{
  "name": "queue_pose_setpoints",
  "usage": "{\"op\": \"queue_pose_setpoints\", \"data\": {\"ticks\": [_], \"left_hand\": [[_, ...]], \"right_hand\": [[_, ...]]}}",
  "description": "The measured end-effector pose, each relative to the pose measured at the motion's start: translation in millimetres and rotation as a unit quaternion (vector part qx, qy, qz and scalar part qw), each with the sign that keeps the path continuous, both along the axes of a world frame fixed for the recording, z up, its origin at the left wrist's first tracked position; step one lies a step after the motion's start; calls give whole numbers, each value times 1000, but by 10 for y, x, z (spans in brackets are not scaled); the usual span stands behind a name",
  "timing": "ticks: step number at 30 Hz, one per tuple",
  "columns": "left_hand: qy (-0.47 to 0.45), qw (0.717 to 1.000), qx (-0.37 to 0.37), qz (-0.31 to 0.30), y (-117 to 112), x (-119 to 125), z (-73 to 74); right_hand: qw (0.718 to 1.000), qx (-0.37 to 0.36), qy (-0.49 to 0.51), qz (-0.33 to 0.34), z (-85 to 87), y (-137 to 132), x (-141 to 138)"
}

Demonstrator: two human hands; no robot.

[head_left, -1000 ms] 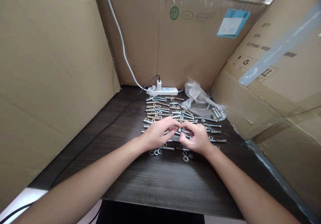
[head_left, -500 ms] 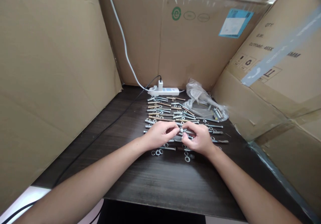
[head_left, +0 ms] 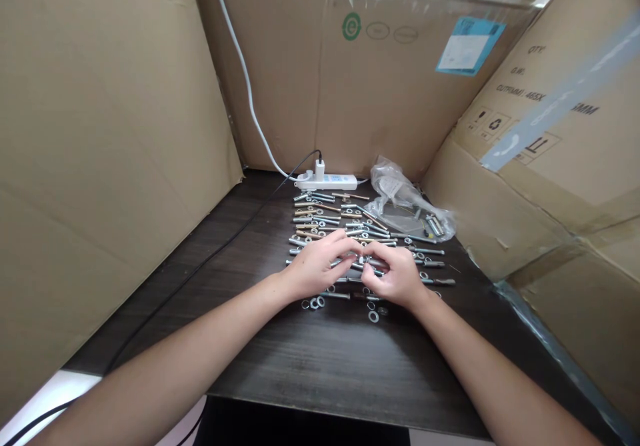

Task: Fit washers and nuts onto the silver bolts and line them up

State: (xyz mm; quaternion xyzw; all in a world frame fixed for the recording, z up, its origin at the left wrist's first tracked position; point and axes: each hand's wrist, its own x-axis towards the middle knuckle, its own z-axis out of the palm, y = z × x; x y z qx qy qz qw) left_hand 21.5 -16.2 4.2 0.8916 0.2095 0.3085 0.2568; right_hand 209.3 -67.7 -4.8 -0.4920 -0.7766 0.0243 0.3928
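My left hand (head_left: 317, 267) and my right hand (head_left: 393, 274) meet fingertip to fingertip over a dark wooden table (head_left: 320, 359). Both pinch a small metal bolt with a nut (head_left: 361, 259) held between them. Under and beyond the hands lie several rows of bolts (head_left: 330, 223), nuts and washers. A few loose washers (head_left: 311, 304) sit just below my left hand, and another washer (head_left: 373, 316) lies below my right hand.
A white power strip (head_left: 327, 181) with a plugged charger lies at the back, its white cable running up the cardboard. A crumpled clear plastic bag (head_left: 407, 205) with more hardware sits at the back right. Cardboard walls (head_left: 100, 139) enclose the table on three sides.
The hands stay over the same spot; the fingers have shifted slightly round the bolt, closing nearer together, as if turning the nut.
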Motion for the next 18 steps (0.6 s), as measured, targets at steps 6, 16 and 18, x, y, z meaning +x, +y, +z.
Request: {"op": "queue_pose_setpoints", "data": {"ticks": [6,16,18], "left_hand": [[13,1000,-26,2,24,15,-6],[16,999,-38,18,18,20,6],[-9,1000,-22,11,7,9,9]], "right_hand": [[1000,0,-2,7,-2,-3,17],[1000,1,0,6,32,-16,6],[1000,1,3,7,26,-14,6]]}}
